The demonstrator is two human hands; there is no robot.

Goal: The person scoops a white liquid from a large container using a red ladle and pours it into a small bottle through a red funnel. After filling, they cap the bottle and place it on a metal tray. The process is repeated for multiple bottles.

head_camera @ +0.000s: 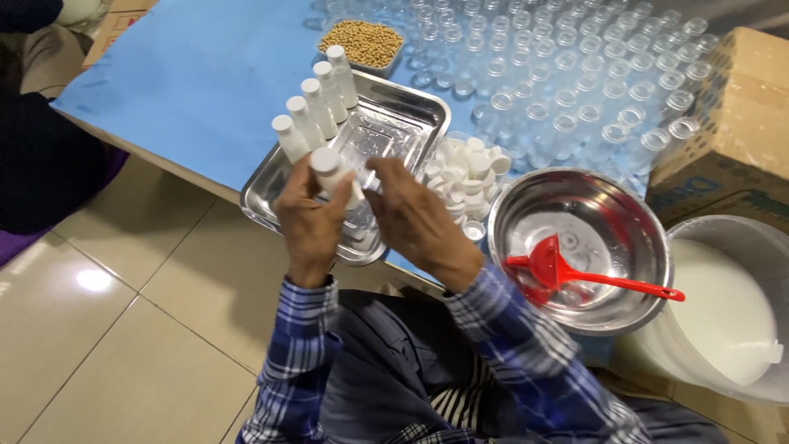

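Observation:
My left hand [308, 222] grips a small bottle of white liquid [333, 171] with a white cap, held over a steel tray [279, 185]. My right hand [415, 215] rests fingers on the bottle's side, also above the tray. In the tray stand several filled white-capped bottles [316, 103] in a row, beside a clear plastic insert [374, 144]. A clear tub of loose white caps [468, 173] sits just right of my right hand.
A steel bowl [575, 316] holds a red funnel-ladle [567, 271]. A bucket of white liquid [723, 304] stands at the right, a cardboard box [740, 107] behind it. Many empty clear bottles [567, 74] cover the blue table [197, 74]. A container of beans [362, 43] sits at the back.

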